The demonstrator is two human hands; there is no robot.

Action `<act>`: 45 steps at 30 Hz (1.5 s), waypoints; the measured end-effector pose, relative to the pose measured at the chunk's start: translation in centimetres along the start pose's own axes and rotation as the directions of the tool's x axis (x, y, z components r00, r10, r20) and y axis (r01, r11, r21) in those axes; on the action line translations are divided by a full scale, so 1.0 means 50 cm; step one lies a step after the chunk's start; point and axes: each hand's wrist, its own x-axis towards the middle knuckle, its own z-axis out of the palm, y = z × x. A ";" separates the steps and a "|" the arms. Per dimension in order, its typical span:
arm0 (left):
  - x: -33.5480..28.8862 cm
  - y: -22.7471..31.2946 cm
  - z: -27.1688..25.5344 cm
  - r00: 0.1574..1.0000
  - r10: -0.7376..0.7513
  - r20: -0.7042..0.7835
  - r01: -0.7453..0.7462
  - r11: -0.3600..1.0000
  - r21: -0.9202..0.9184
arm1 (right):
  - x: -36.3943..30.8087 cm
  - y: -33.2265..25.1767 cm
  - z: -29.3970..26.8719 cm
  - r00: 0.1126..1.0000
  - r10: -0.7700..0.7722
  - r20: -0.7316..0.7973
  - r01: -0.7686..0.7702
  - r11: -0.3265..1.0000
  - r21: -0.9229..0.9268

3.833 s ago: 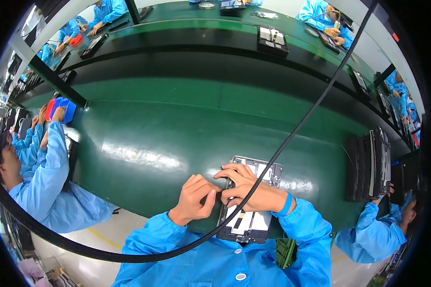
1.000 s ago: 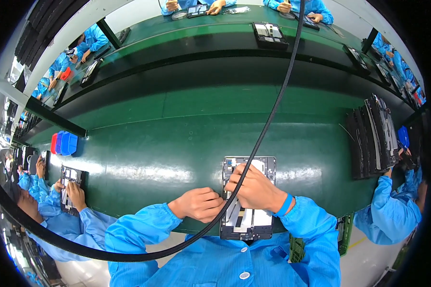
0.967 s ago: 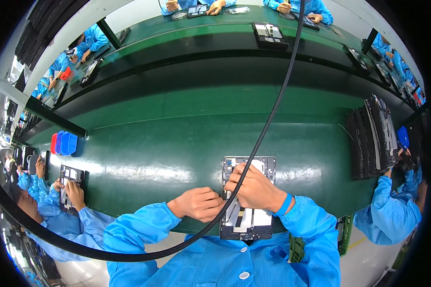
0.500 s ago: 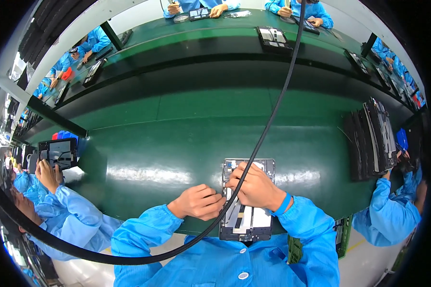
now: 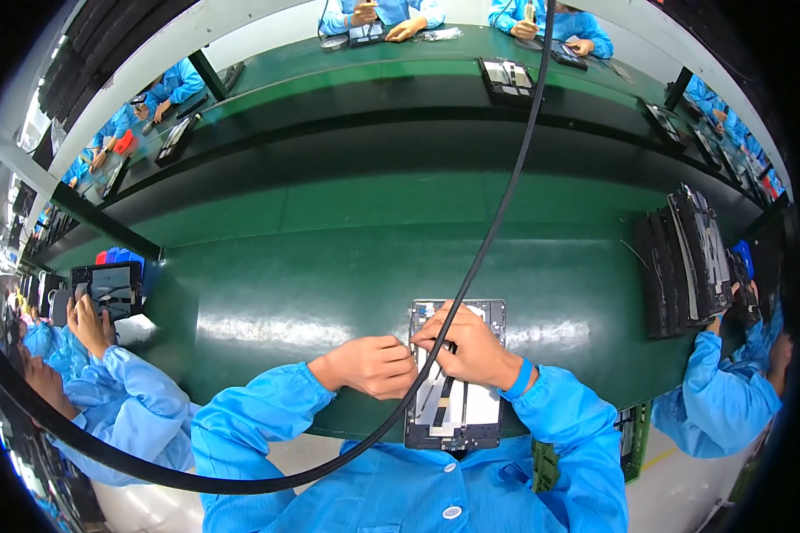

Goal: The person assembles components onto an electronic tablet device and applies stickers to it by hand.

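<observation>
**Close work at the left edge of an opened tablet (image 5: 483, 407)**

The tablet lies back-up, its insides exposed, at the near edge of the green table (image 5: 347, 262), in front of the person. The left hand (image 5: 373, 366) is at the tablet's left edge, fingers curled and their tips drawn together; whether they grip anything cannot be told. The right hand (image 5: 473, 348), with a blue wristband (image 5: 517, 378) at its wrist, is over the tablet's upper half, fingers bent toward that same left edge (a black cable (image 5: 213, 485) crosses the view here, so what they hold, if anything, cannot be told). Well to the tablet's right stands a stack of dark devices (image 5: 684, 266). Well to its left, a co-worker's hand (image 5: 89, 327) holds up another tablet (image 5: 113, 289).
</observation>
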 end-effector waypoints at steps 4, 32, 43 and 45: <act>0.004 -0.034 0.000 0.999 0.007 -0.043 -0.007 1.000 0.013 | 0.000 0.006 0.007 0.999 -0.002 -0.037 0.002 1.000 0.002; -0.003 -0.013 0.010 0.926 -0.367 -0.085 0.353 0.925 -0.143 | 0.007 -0.006 0.001 0.976 0.209 -0.057 -0.208 0.978 0.022; -0.001 -0.029 0.016 0.949 -0.304 -0.078 0.295 0.949 -0.106 | 0.008 -0.001 0.009 0.980 0.186 -0.071 -0.186 0.983 0.006; 0.000 -0.034 0.022 0.952 -0.298 -0.073 0.289 0.950 -0.116 | 0.008 -0.008 0.005 0.977 0.190 -0.099 -0.186 0.981 0.051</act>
